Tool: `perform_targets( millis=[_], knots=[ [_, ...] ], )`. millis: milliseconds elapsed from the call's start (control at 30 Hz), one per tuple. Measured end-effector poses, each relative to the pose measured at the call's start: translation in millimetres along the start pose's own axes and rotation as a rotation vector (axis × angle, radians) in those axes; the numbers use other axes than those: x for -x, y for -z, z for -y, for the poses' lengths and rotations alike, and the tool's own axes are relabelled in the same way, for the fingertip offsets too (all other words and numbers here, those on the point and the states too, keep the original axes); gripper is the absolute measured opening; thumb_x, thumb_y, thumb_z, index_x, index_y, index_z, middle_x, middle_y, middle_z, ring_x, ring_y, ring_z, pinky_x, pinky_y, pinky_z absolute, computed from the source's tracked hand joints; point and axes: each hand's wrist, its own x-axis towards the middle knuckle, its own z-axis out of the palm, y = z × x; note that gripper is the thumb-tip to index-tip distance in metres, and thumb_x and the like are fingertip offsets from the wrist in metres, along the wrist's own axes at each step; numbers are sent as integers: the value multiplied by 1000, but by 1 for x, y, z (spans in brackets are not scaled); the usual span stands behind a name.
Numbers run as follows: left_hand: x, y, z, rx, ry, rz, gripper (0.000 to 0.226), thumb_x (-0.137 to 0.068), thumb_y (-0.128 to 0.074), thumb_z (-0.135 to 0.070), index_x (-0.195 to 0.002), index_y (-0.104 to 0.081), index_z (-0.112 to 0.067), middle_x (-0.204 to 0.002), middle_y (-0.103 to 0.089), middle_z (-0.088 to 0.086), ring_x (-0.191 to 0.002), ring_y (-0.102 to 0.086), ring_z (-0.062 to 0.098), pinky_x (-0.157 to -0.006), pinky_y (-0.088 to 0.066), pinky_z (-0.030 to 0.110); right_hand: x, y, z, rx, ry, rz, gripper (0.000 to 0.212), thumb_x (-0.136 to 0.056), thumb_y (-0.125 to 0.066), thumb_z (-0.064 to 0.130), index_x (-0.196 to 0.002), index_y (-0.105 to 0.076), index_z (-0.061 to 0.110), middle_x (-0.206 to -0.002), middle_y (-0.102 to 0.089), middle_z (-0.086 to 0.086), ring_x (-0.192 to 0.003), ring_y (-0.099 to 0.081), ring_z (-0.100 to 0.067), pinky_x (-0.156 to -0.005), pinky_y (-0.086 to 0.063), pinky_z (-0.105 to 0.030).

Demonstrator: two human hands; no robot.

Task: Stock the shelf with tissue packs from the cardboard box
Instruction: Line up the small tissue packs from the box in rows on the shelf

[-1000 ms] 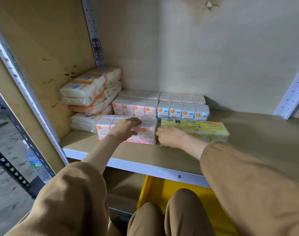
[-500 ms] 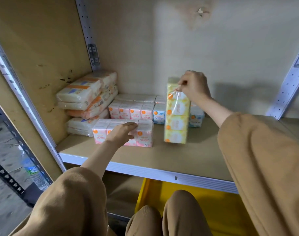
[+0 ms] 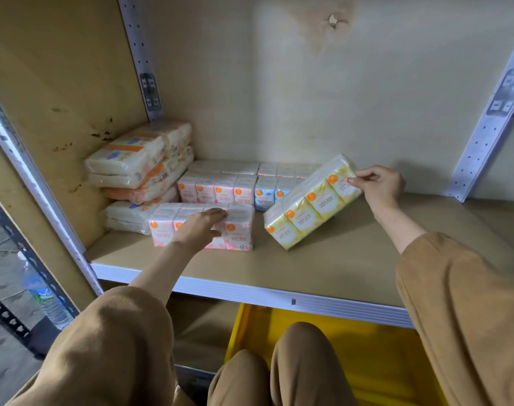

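Your right hand pinches the tilted yellow tissue pack at frame center. Your left hand lies flat, fingers spread, on the pink tissue pack on the shelf.

The person wears a tan-brown knit top with long, loose sleeves. The left sleeve and the right sleeve both end below the shelf edge, so the forearms are bare. The trousers, under the same edge, are the same tan-brown, finely ribbed.
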Motion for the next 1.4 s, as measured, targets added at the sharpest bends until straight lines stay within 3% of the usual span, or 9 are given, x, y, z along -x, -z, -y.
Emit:
perform_targets(
  millis=[100,167,300,367,467,567,667,867,1400],
  knots=[
    [0,-1,0,7,-3,-8,53,-90,-60,-8,-140,-42,-9,-150,-40,7,-136,-42,26,-114,-30,34,1,17,-16,-1,-197,45,15,-68,-71,-13,-76,-68,-1,-39,-60,15,-32,-50,12,-44,-41,-1],
    [0,-1,1,-2,-5,-12,53,-90,-60,-10,-140,-42,-10,-150,-40,6,-135,-42,25,-114,-30,33,5,28,-31,105,-296,114,30,-67,-70,-14,-58,-61,13,-31,-56,22,-43,-55,7,-57,-47,-13],
    [1,0,1,-13,-22,-12,52,-90,-59,-11,-140,-42,-10,-149,-41,6,-134,-44,25,-113,-32,33,16,39,-50,323,-442,317,34,-69,-64,-22,-55,-61,8,-65,-66,-4,-75,-59,-22,-90,-51,-33],
    [1,0,1,-12,-31,-12,53,-90,-60,-11,-140,-43,-10,-149,-42,5,-133,-46,25,-111,-33,33,13,37,-45,423,-487,350,22,-71,-63,-21,-65,-66,0,-69,-61,-6,-82,-60,-24,-90,-51,-35],
    [0,0,4,-11,-51,5,54,-90,-60,-11,-140,-42,-10,-149,-40,5,-133,-44,24,-111,-33,32,8,32,-19,756,-311,320,8,-71,-68,-6,-75,-70,1,-84,-66,-14,-98,-65,-26,-70,-51,-25],
    [0,3,9,-27,-85,55,57,-89,-61,-13,-142,-38,-10,-151,-37,4,-136,-40,23,-110,-34,32,9,18,-3,711,-99,360,24,-75,-61,-9,-95,-70,0,-108,-69,-14,-106,-62,-29,-87,-50,-29],
    [5,4,16,-70,-86,14,65,-86,-65,-17,-143,-35,-11,-152,-34,4,-137,-39,24,-108,-38,35,23,-3,10,674,59,593,37,-74,-70,-1,-111,-65,1,-119,-65,-14,-111,-59,-25,-85,-42,-23],
    [6,-4,27,-119,43,-41,59,-81,-70,-22,-133,-46,-5,-143,-44,9,-132,-42,25,-105,-38,36,49,-40,-4,1107,330,770,49,-80,-67,16,-125,-49,6,-131,-46,-8,-121,-46,-24,-91,-45,-35],
    [-71,-16,49,-11,70,-91,54,-75,-70,-1,-125,-53,1,-134,-52,14,-122,-50,29,-98,-39,35,40,-103,-20,1141,345,561,32,-86,-55,3,-118,-53,6,-128,-51,-6,-121,-47,-24,-83,-49,-34]
  ],
)
